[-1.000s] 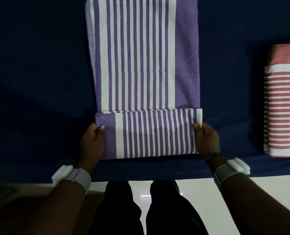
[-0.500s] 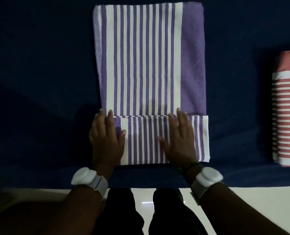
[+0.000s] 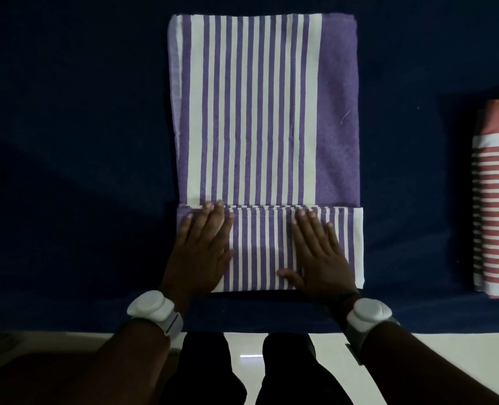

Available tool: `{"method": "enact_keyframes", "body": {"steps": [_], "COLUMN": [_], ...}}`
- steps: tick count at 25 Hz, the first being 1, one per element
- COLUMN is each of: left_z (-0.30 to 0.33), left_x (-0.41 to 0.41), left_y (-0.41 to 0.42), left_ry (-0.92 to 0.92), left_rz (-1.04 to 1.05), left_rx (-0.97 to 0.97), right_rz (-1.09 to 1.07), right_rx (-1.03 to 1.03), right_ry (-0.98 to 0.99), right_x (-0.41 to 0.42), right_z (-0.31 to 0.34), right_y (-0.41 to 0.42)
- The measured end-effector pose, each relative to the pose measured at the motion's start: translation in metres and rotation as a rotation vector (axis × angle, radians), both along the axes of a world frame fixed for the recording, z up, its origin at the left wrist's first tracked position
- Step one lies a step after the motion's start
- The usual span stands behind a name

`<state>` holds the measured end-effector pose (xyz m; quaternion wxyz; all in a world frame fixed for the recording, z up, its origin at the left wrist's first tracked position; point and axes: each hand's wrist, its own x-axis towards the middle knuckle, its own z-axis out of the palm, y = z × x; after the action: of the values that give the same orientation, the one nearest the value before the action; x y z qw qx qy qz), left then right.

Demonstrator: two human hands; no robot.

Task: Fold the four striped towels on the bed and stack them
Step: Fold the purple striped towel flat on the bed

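Dark blue bedding covers the bed (image 3: 67, 141), and a purple striped towel (image 3: 260, 112) lies on it, stretching away from both hands. Its near end is folded over into a band; the left hand (image 3: 201, 252) and right hand (image 3: 318, 255) rest flat on that band, fingers spread, gripping nothing. A folded red striped towel (image 3: 496, 214) lies well beyond the right hand, apart from the purple one.

Let go of the folded flap's corners since a second ago; left hand (image 3: 203, 250) and right hand (image 3: 320, 254) now spread flat, palms down, on the purple towel (image 3: 264, 112).
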<state>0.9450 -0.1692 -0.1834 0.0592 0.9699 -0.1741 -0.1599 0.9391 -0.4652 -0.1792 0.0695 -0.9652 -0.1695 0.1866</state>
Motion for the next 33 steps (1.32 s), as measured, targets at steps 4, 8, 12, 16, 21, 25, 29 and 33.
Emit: {"method": "enact_keyframes", "body": {"steps": [4,8,12,16,21,25,29,33], "left_z": [-0.004,0.008,0.009,0.012,0.018,0.033,0.051,0.051], "left_x": [-0.014,-0.033,-0.034,-0.031,-0.029,-0.020,0.009,0.016], "left_y": [0.019,0.029,0.036,0.042,0.057,0.054,0.034,0.043], "left_ry": [0.056,0.081,0.055,0.084,0.123,0.191,0.187,0.393], "left_rz": [-0.031,-0.127,-0.175,-0.127,0.013,0.447,0.831,0.663], "left_rx": [-0.025,-0.024,-0.059,-0.230,-0.492,-0.732,-0.722,-0.589], "right_rz": [0.000,0.013,0.029,-0.039,-0.044,-0.400,-1.001,-0.867], "right_rx": [0.000,0.035,0.092,0.206,0.287,0.420,0.632,0.628], "right_ry": [0.008,0.030,-0.012,-0.025,-0.082,-0.032,-0.189,0.103], "right_x": [-0.011,-0.024,-0.027,-0.027,-0.025,-0.012,0.021,0.028], "right_z": [0.001,0.009,0.011,0.010,0.009,0.024,0.041,0.037], "right_y": [-0.022,-0.045,-0.057,-0.066,-0.079,-0.075,-0.056,-0.070]}}
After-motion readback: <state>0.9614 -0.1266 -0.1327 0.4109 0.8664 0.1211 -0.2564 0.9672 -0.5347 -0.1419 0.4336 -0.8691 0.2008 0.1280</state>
